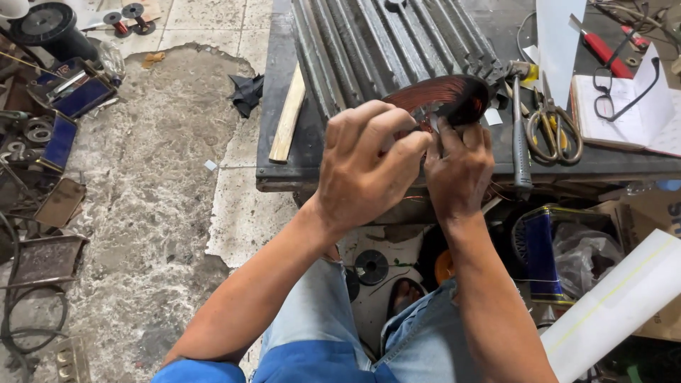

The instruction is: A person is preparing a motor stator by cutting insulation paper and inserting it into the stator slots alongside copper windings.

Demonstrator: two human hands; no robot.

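Dark workbench, left hand, right hand both pinching half-hidden copper coil

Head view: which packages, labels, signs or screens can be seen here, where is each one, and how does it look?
Blue tin: under the bench, right of the right hand; boxy, dark blue with gold edges.
Cardboard box: far right, below the bench edge; brown, open.
Plastic bag: beside the tin; crumpled, grey.
Blue flat tins: floor, far left; rectangular, dark blue.

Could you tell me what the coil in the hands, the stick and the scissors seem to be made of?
Coil: glossy reddish strands, likely enamelled copper wire. Stick: pale, matt, probably bare wood. Scissors: dull grey blades, yellowish handles, apparently metal. Both hands, left hand and right hand, grip the coil.
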